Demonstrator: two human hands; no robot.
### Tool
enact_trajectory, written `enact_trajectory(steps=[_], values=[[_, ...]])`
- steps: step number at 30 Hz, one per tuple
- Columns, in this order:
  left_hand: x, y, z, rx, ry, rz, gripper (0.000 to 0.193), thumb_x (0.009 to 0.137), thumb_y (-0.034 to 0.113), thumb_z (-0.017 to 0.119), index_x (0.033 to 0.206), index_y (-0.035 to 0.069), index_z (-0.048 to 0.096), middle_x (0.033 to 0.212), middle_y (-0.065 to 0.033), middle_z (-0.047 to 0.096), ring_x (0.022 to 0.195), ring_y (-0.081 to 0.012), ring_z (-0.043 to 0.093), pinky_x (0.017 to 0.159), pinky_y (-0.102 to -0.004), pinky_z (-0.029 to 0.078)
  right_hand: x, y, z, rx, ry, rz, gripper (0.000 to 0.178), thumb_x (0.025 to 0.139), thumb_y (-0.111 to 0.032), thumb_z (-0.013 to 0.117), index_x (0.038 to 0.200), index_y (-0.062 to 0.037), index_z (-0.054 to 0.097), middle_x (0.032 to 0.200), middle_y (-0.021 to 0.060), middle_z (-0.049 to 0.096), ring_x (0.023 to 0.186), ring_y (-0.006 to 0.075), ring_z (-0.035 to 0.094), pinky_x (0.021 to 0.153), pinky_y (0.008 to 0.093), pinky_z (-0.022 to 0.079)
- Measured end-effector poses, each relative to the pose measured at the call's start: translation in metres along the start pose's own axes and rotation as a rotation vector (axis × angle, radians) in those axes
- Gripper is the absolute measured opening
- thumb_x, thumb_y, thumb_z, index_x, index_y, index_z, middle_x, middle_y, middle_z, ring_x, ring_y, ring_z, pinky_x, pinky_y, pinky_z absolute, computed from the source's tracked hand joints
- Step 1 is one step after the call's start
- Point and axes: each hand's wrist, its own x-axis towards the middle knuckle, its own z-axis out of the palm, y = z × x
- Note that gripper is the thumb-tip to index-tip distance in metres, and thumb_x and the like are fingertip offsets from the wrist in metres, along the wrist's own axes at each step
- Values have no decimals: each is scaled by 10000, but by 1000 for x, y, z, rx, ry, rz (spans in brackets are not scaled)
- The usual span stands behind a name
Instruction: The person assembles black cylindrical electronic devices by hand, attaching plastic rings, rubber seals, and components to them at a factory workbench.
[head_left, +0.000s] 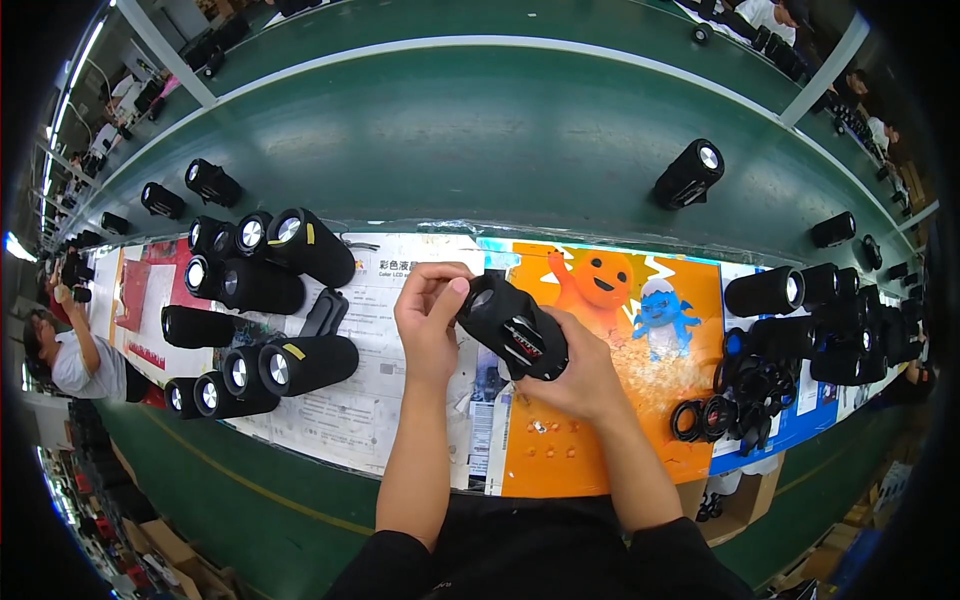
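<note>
A black cylindrical speaker (518, 328) is held tilted in front of me, above the join between the white printed sheet and the orange sheet. My right hand (582, 375) wraps round its lower right end. At the upper left end, the curled fingers and thumb of my left hand (432, 312) grip its edge; the exact contact is partly hidden. A short black tab (495, 274) sticks up from that end. To the left, several similar speakers with silver end discs lie in groups, among them a large speaker (308, 366) with a yellow mark.
Black rings (687, 420) and a tangle of black straps (757, 390) lie at the right, beside more stacked speakers (765, 291). Beyond the bench runs a green conveyor (450, 140) carrying a standing speaker (690, 174). Another person (85, 360) works at far left.
</note>
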Motion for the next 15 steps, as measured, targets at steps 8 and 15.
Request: enact_trajectory(steps=[8,15], values=[[3,9,-2,193,24,-69,124,1077,121,757,1131,20,708,1043,-38,755,862,-86,729,682,-249,624,4,-2,-10,-51,-5,-41,807,699,-153,963,1427,-2,647,1254,180,778,1150,327,788,1018,403,618],[5,0,-3,-153,143,-215,173,1118,190,699,1236,68,664,1128,-64,762,942,-114,748,748,-300,661,6,7,-15,122,-93,28,813,719,-204,1008,1417,12,652,1226,134,807,1105,201,793,999,347,615]])
